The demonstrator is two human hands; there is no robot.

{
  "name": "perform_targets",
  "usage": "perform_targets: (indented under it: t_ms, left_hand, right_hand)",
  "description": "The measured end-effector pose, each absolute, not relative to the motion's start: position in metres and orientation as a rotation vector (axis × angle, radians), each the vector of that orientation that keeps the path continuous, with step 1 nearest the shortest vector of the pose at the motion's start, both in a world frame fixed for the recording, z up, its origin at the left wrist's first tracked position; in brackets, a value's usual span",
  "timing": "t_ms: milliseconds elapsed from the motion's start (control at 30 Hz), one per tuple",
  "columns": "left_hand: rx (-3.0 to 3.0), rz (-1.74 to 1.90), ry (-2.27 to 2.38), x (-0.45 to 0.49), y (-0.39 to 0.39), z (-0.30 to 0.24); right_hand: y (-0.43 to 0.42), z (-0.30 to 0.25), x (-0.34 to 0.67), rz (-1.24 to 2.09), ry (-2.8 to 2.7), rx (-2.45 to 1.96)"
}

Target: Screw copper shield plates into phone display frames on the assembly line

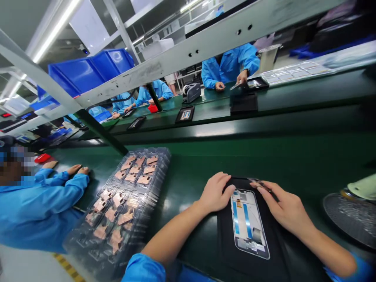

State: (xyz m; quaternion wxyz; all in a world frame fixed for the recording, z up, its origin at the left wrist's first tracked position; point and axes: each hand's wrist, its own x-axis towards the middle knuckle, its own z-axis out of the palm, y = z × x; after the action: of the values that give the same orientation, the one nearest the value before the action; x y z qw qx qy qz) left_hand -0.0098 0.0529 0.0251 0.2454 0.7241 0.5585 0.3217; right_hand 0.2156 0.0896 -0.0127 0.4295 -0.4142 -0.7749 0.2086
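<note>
A phone housing [241,213] with a silvery inside, two blue strips and a small ribbon cable lies on a black tray [226,246] in front of me. My left hand [216,192] rests at its upper left corner, thumb apart from the fingers and touching the corner. The fingers lie along the tray's far edge. Between the thumb and fingers of my right hand [283,205] is a pair of dark tweezers [260,183]. Their tips point left, above the far right edge of the tray, apart from the housing.
Left of me, a clear plastic tray [141,199] holds several copper-coloured parts. A round dark mesh pad [352,219] sits at the right. Beyond a metal crossbar [173,58], co-workers in blue handle phones near a tape dispenser [191,93]. Another co-worker [44,207] sits at left.
</note>
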Motion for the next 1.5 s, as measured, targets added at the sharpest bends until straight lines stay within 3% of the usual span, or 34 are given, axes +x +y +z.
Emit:
perform_targets:
  t_ms: [200, 467, 667, 833, 1067, 1500]
  left_hand:
    - [2.131, 0.814, 1.599, 0.023, 0.046, -0.005]
    - [2.397, 0.799, 1.509, 0.023, 0.071, -0.002]
    - [2.281, 0.94, 1.48, 0.021, 0.088, -0.003]
    - [2.276, 0.971, 1.497, 0.017, 0.061, 0.002]
    - [2.268, 0.71, 1.466, 0.016, 0.021, -0.002]
    - [2.302, 0.769, 1.46, 0.013, 0.0, -0.008]
  right_hand:
    - [0.1, -0.018, 0.222, 0.581, -1.913, -1.12]
    - [0.097, -0.015, 0.218, 0.567, -1.944, -1.025]
    - [0.1, -0.002, 0.219, 0.672, -1.879, -1.057]
    - [0.095, 0.007, 0.223, 0.697, -1.873, -1.079]
    - [0.087, 0.011, 0.229, 0.742, -2.036, -1.055]
    - [0.09, 0.009, 0.235, 0.794, -2.255, -0.909]
